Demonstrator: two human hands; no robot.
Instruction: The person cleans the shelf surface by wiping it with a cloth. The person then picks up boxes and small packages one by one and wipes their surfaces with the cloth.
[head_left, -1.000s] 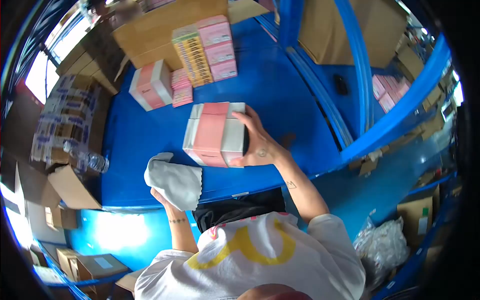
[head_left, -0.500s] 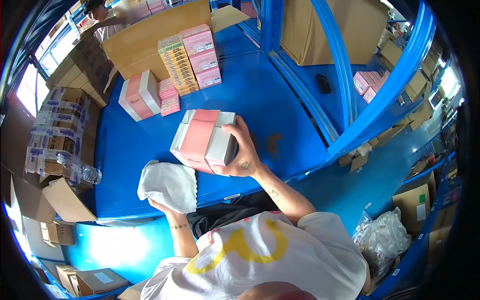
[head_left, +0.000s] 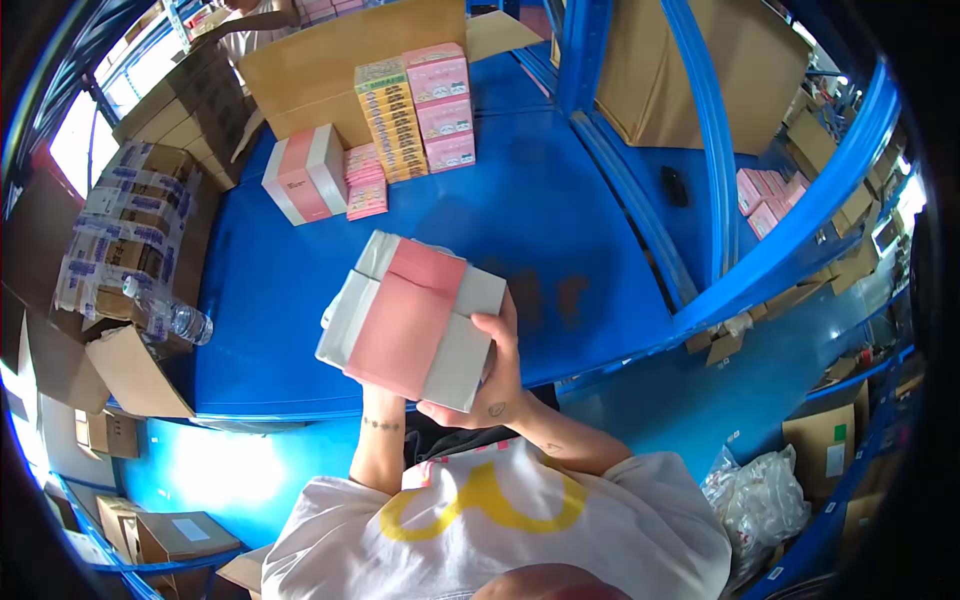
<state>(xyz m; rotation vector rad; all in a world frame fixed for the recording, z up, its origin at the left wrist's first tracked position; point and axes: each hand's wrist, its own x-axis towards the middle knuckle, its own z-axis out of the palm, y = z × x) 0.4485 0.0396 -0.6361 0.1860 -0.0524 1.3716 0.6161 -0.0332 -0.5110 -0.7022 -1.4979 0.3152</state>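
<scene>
A white box with a wide pink band is held up, tilted, above the front of the blue shelf. My right hand grips its right side, with the thumb on the side face and fingers around the lower corner. Behind and beneath the box is my left hand, where only the wrist and base of the hand show; its fingers are hidden. A thin white edge of the cloth peeks out at the box's left side, and the rest is covered.
Farther back stand a similar pink-and-white box, pink packets, yellow boxes and stacked pink boxes. Taped cartons and a plastic bottle are left. A blue upright rises right. Another person is behind.
The box has come nearer and turned in my right hand. My left hand, holding the white cloth before, has moved right and in behind the box, so the cloth is mostly hidden.
</scene>
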